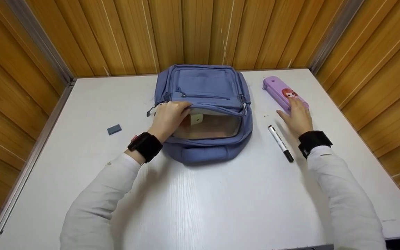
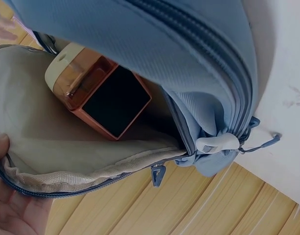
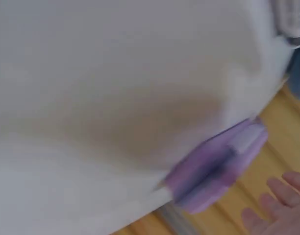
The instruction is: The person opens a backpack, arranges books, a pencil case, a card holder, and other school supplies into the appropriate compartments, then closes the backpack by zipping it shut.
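A blue backpack [image 1: 205,81] lies on the table with its main pocket unzipped towards me. My left hand [image 1: 169,116] grips the upper edge of the opening and holds it up; in the left wrist view, thumb and fingers pinch the zippered rim. Inside sits a boxy orange-and-cream item [image 2: 98,90] with a dark square face. My right hand [image 1: 298,118] is at the near end of a purple pencil case [image 1: 278,88] with a cartoon figure on it. Its fingers are spread and overlap the case in the head view. The right wrist view is blurred.
A white marker [image 1: 280,143] with a black cap lies between the backpack and my right forearm. On the left of the white table [image 1: 221,201] is a small dark blue-grey block [image 1: 114,129]. Wood-patterned walls [image 1: 196,34] stand behind and at both sides.
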Demonstrator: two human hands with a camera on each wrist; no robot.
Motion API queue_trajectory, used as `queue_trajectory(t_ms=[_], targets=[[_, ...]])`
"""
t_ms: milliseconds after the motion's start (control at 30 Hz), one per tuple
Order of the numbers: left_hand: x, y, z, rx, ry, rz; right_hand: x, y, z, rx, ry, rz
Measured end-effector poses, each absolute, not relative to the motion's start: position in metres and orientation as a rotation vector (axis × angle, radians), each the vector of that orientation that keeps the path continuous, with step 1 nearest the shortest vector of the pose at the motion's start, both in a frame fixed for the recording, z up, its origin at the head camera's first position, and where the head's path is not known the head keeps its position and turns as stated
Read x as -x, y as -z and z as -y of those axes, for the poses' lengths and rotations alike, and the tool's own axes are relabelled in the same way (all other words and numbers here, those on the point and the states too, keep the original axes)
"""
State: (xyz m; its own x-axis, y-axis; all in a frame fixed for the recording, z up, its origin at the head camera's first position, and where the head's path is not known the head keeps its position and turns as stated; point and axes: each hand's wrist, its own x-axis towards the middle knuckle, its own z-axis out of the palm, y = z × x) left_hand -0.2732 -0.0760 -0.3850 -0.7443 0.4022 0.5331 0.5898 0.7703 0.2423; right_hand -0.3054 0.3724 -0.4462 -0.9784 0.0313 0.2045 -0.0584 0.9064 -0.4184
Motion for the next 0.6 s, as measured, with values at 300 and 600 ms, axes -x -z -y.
queue_trajectory(t_ms=[300, 600], targets=[[0.273, 0.388, 0.078, 0.741, 0.564, 2.518, 0.319, 0.461, -0.408, 0.251, -0.560, 2.917], [0.272, 0.388, 0.077, 0.731, 0.587, 2.561, 0.333, 0.467, -0.412, 0.409, -0.636, 2.952]])
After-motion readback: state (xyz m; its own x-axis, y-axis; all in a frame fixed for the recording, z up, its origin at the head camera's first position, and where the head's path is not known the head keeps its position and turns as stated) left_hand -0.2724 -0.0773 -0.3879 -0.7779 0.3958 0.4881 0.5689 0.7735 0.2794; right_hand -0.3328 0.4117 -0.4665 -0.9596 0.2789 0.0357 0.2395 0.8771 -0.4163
